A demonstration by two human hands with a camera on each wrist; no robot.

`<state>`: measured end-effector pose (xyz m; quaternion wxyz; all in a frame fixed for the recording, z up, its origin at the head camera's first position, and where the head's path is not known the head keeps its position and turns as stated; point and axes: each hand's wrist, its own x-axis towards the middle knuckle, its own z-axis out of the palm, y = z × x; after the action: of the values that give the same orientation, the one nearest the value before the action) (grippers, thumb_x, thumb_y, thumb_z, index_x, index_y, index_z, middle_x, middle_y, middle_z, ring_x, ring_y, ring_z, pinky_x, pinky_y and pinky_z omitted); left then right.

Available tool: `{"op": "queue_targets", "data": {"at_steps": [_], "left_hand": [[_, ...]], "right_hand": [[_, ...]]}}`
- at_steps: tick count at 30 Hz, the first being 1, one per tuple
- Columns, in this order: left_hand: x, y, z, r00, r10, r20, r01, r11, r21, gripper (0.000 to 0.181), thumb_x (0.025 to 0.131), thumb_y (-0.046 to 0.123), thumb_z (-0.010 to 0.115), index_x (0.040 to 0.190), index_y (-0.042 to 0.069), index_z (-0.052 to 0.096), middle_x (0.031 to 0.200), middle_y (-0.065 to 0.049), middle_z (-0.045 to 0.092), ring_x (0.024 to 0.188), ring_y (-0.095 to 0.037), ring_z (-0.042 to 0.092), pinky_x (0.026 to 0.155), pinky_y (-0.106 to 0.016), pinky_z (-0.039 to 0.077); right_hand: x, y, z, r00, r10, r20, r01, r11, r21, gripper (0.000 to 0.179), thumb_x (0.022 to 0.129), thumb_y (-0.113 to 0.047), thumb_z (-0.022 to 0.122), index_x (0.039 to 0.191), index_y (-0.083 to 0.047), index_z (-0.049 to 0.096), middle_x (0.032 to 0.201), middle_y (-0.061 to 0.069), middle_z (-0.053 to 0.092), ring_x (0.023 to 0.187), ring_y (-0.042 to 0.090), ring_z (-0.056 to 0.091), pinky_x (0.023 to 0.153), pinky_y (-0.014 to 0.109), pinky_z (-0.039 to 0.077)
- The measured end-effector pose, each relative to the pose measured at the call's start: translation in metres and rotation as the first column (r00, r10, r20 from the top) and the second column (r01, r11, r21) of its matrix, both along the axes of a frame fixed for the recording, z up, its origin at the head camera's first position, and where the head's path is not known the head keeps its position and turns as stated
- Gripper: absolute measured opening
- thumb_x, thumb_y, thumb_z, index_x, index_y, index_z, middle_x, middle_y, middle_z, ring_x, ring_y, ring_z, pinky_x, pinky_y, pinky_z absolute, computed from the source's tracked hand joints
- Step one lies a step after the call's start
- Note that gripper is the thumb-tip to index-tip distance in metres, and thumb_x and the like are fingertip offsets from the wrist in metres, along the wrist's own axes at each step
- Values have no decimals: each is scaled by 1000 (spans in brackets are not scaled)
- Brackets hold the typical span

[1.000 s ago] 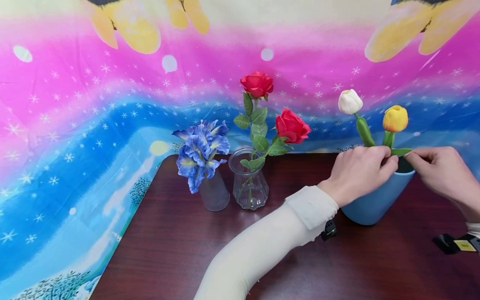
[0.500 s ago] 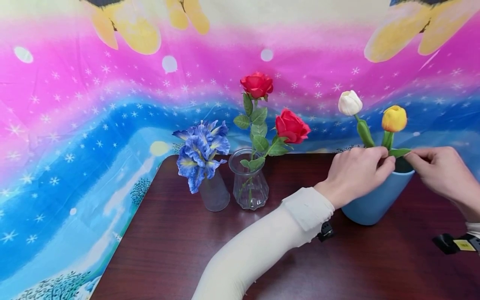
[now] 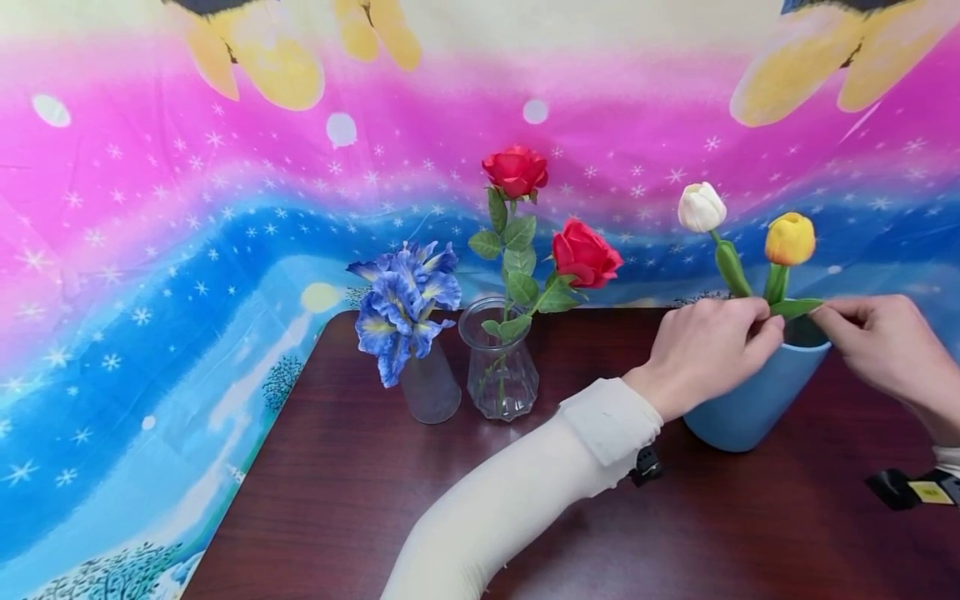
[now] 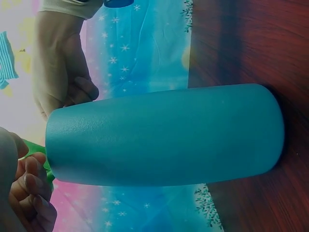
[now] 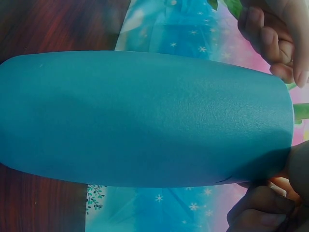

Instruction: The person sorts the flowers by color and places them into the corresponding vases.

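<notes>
A tall blue vase (image 3: pixel 750 400) stands on the table in the head view, tilted in appearance. It holds a white tulip (image 3: pixel 702 207) and a yellow tulip (image 3: pixel 790 239). At the left side of its mouth, my left hand (image 3: pixel 705 354) has thumb and index finger together around the tulip greenery; the exact contact is partly hidden. On the opposite side, my right hand (image 3: pixel 888 354) pinches the tip of a green tulip leaf (image 3: pixel 797 307) just above the rim. Both wrist views show the vase wall filling the middle, with fingers of each hand beside its rim.
Left of the blue vase stands a clear glass vase (image 3: pixel 502 392) with two red roses (image 3: pixel 585 252). Beside it, a smaller grey vase (image 3: pixel 431 387) holds blue irises (image 3: pixel 401 304). A colourful printed cloth (image 3: pixel 225 183) hangs behind the dark wooden table (image 3: pixel 337 483).
My left hand has shifted slightly left and down, showing more of the leaf and the vase's mouth. My right hand stays at the leaf tip. The white tulip has dipped a little.
</notes>
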<state>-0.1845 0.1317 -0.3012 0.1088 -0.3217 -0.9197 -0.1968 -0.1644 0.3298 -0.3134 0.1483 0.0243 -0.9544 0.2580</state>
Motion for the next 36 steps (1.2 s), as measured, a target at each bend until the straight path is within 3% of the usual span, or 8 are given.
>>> {"op": "queue_targets", "data": {"at_steps": [10,19,36], "left_hand": [[1,-10,-5,999,-13,-31,14,1000,27,29,105,42,46,80,31,51,66,13,52,51,3,46,44,-13,36],[1,-18,-12,998,1,-58,1,999,35,31,105,40,47,77,28,50,64,12,51,52,2,45,45,-13,35],[4,-29,-27,999,12,-37,-10,998,62,34,104,41,49,74,27,51,60,11,51,53,1,47,45,-14,36]], "right_hand": [[1,0,0,1000,-1,11,1,1000,-11,50,109,-25,38,62,-8,36,52,2,28,44,21,26,45,35,24],[1,-3,0,999,-10,32,11,1000,-13,50,110,-26,37,62,-8,37,53,2,29,45,22,28,45,35,25],[1,-1,0,1000,2,24,-1,1000,-17,50,109,-24,37,62,-8,35,54,2,28,46,21,26,47,36,24]]}}
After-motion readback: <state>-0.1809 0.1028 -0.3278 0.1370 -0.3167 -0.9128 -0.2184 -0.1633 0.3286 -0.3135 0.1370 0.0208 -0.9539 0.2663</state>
